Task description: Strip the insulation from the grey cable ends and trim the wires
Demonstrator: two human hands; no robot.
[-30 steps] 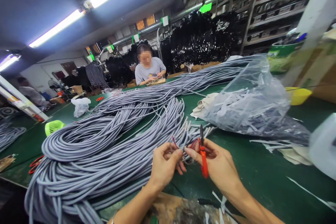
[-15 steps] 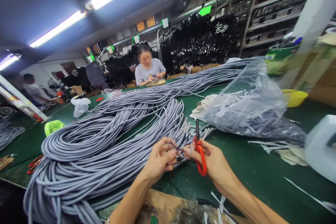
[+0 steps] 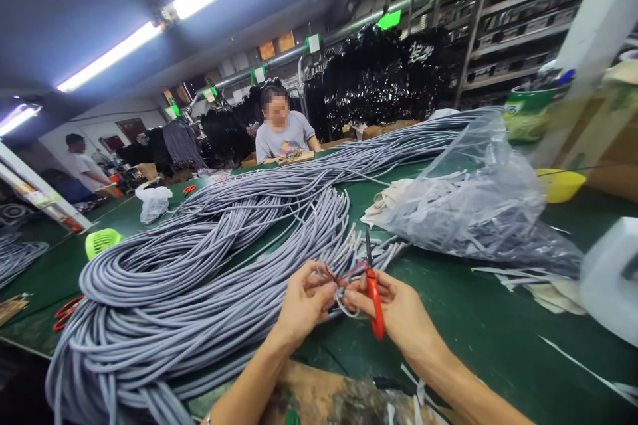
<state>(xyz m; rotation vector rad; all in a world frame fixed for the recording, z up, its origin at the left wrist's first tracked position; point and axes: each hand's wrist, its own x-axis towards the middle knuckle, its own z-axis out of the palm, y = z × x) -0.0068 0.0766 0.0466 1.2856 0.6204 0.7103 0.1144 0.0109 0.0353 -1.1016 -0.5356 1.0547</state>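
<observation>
In the middle of the head view, my left hand (image 3: 305, 305) is closed in a pinch on thin dark-red wires (image 3: 331, 273) at a cable end. Close beside it, my right hand (image 3: 399, 309) has red-handled scissors (image 3: 375, 302) hooked in it, dark blades pointing up and away. The thumb and finger of that hand also pinch at the cable end, where a pale strand (image 3: 343, 309) loops down between both hands. Just beyond lies a large bundle of grey cables (image 3: 214, 292), with whitish ends by my fingers.
A clear plastic bag of white strips (image 3: 478, 206) sits at right, beside a translucent jug (image 3: 613, 279). A stained board (image 3: 314, 392) lies below my wrists. Further red-handled scissors (image 3: 67, 312) and a green basket (image 3: 102, 241) are at left. Across the table sits a co-worker (image 3: 284, 133).
The scissors have tilted more upright in my right hand. Reddish wires now spread between my hands and a pale strand loops below. The co-worker's hands have shifted.
</observation>
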